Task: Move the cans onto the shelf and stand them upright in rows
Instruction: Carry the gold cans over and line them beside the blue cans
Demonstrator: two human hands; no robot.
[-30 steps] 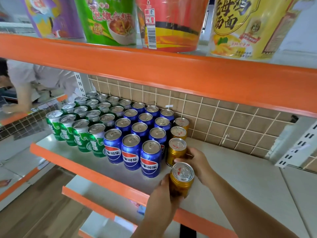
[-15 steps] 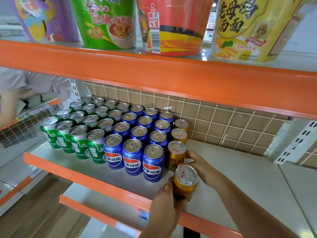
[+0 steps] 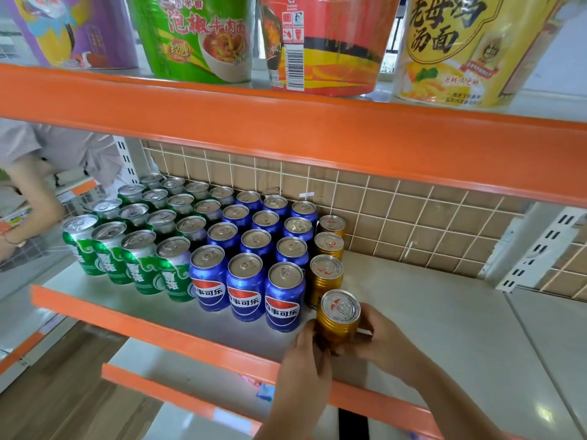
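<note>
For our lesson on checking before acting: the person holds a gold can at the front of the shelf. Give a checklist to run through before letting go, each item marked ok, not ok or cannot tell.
1. Left hand and right hand both grip the gold can: ok.
2. Can upright, lid up: ok.
3. Base flat on the shelf: cannot tell, fingers hide it.
4. In line with the gold row behind: not ok, it looks slightly right of it.
5. Bare shelf to the right for more cans: ok.
</note>
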